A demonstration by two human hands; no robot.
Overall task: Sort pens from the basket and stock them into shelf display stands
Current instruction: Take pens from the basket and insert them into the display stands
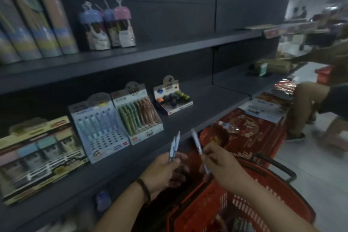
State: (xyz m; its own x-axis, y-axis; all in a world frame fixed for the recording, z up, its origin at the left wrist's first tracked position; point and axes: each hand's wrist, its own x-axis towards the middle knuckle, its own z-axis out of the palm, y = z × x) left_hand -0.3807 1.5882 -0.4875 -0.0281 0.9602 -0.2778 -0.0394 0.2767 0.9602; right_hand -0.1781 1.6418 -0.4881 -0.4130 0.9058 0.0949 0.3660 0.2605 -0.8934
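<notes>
My left hand (165, 170) grips two pale blue pens (174, 145) that point up toward the shelf. My right hand (221, 164) pinches a single pale pen (197, 145), tilted up and to the left. Both hands hover over the red basket (250, 205), in front of the lower shelf's edge. A pale blue pen display stand (101, 128) on that shelf holds one row of blue pens above several vacant holes. Right of it a stand (139, 113) carries green and brown pens.
A cream display box (37, 154) stands at the shelf's left, a small stand with dark round items (172, 98) to the right. Tubes and capped bottles (105, 26) fill the upper shelf. Red boxes (244, 133) lie on the floor; a person (320, 103) stands at the right.
</notes>
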